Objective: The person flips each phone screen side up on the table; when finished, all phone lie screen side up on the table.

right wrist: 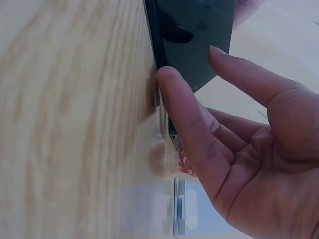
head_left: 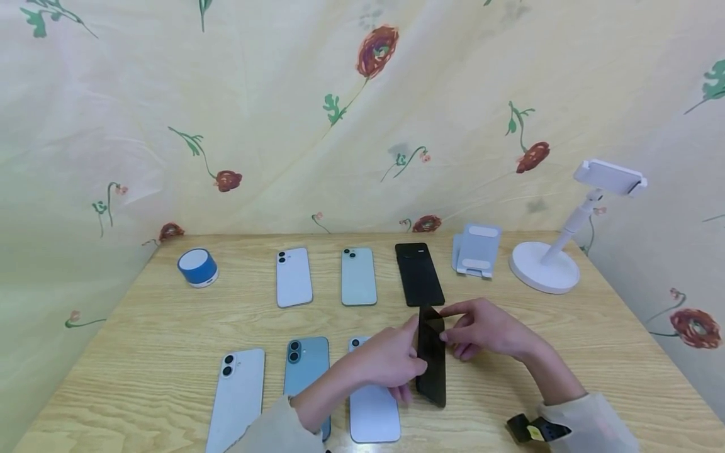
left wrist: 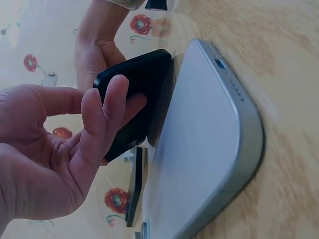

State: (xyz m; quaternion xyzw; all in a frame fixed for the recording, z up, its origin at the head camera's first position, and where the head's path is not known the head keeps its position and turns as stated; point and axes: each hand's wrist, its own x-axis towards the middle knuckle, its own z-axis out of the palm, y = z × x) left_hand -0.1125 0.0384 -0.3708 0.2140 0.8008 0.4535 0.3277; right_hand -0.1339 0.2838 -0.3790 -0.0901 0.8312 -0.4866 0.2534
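Observation:
A black phone [head_left: 433, 365] is tipped up on one long edge in the middle of the table, its dark face turned towards my right hand. My left hand [head_left: 391, 355] holds its raised edge, the index finger stretched along the top end; in the left wrist view its fingers lie against the phone's dark back [left wrist: 142, 79]. My right hand [head_left: 481, 330] is at the other side. In the right wrist view, one fingertip [right wrist: 169, 77] touches the low edge and the thumb is near the glossy face [right wrist: 199, 40]. Under my left forearm lies a lavender phone [head_left: 374, 412], partly covered.
A white phone [head_left: 238, 396] and a blue phone [head_left: 308, 358] lie at the left front. Behind are a lilac phone [head_left: 294, 277], a pale green phone [head_left: 359, 277] and another black phone [head_left: 419, 274]. A blue speaker [head_left: 198, 269], folding stand [head_left: 478, 248] and tall white stand [head_left: 546, 267] stand farther back.

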